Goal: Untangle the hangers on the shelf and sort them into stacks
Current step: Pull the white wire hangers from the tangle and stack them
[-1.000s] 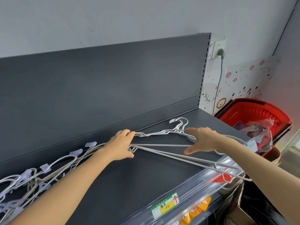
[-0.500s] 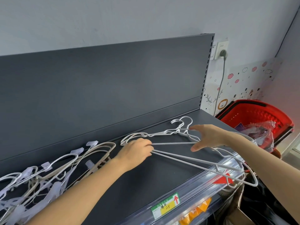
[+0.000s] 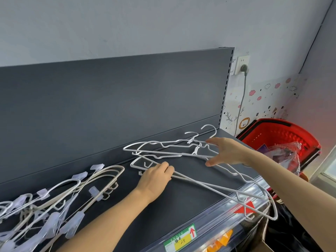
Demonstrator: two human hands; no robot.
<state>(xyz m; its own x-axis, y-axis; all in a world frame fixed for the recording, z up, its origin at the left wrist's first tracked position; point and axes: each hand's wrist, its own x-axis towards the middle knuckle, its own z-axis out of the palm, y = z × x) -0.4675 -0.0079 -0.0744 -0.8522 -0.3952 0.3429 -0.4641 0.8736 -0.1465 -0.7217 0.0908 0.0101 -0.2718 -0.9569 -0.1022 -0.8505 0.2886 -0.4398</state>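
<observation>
White wire hangers (image 3: 190,155) lie interlocked at the right end of the shelf (image 3: 181,206): probably light, springy and snag-prone (hooks catch), best held by the neck. The left hand (image 3: 156,176) grips one's wire; the right hand (image 3: 229,151) rests straight-fingered on others.

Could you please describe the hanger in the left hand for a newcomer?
On the dark grey shelf, right of the clip-hanger tangle, lie white wire hangers. The left hand grips one hanger: unlike its neighbours by the back panel, it slants forward past the shelf's front edge.
</observation>
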